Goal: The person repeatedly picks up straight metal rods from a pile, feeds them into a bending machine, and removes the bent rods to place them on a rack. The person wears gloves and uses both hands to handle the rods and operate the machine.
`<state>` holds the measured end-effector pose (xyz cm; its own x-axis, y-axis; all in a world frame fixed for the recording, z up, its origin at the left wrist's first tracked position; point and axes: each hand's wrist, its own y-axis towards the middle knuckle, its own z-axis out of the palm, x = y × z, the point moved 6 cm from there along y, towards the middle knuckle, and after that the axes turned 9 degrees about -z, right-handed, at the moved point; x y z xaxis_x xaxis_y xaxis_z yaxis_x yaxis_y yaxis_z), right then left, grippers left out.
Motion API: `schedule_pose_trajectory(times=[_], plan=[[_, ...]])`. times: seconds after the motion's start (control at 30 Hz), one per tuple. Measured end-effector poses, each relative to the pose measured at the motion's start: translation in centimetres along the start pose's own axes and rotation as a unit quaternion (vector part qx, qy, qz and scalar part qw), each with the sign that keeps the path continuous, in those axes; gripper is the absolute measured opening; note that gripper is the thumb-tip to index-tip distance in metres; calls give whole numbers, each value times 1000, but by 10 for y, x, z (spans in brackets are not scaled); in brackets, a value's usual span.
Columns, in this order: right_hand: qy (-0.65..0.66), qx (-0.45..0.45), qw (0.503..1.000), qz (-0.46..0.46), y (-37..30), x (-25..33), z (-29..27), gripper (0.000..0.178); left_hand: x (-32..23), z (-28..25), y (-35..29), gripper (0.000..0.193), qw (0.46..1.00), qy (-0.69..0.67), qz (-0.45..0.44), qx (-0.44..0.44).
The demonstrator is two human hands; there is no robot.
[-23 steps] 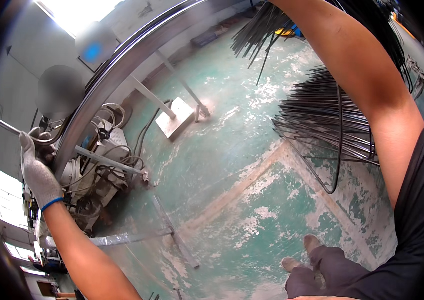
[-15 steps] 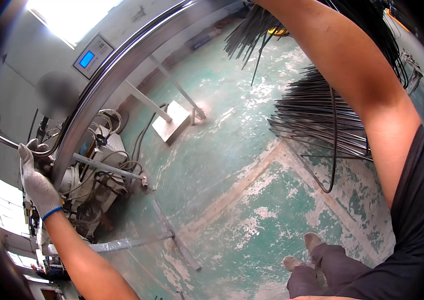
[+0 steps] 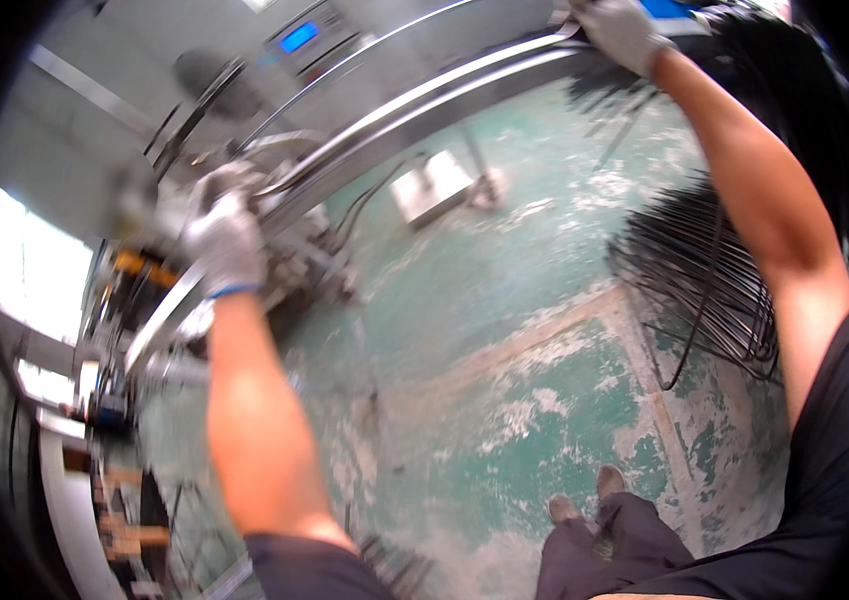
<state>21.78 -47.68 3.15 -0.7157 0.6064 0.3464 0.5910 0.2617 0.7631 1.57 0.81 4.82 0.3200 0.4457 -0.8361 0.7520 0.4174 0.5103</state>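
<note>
View from above of a workshop with a worn green floor (image 3: 505,300), its paint flaking to pale patches. A long, curved metal rail (image 3: 415,120) sweeps across the upper part of the scene, from the lower left up to the top right. Behind it is a grey machine with a small blue screen (image 3: 297,38). On the right lies a pile of thin dark metal rods (image 3: 695,270). The person's left hand (image 3: 225,235), in a grey glove, is clenched around the rail near the machine parts on the left. The right hand (image 3: 620,30), also gloved, grips the same rail at the top right. Two shoes (image 3: 585,500) show below.
</note>
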Motion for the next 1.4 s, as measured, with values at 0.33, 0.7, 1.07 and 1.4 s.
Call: schedule_pose_trajectory(times=[0.33,0.7,1.07,1.4], plan=[[291,25,954,73,-124,133,-30,38,-11,-106,-224,12,954,-97,-280,-54],[440,122,887,-72,-82,504,80,49,-141,-431,-425,15,861,9,-307,-406],[538,335,762,-130,-86,779,266,18,-199,-682,-451,15,770,-26,-258,-582],[595,356,658,-295,-74,929,426,37,-138,-846,-427,19,695,-115,-236,-670]])
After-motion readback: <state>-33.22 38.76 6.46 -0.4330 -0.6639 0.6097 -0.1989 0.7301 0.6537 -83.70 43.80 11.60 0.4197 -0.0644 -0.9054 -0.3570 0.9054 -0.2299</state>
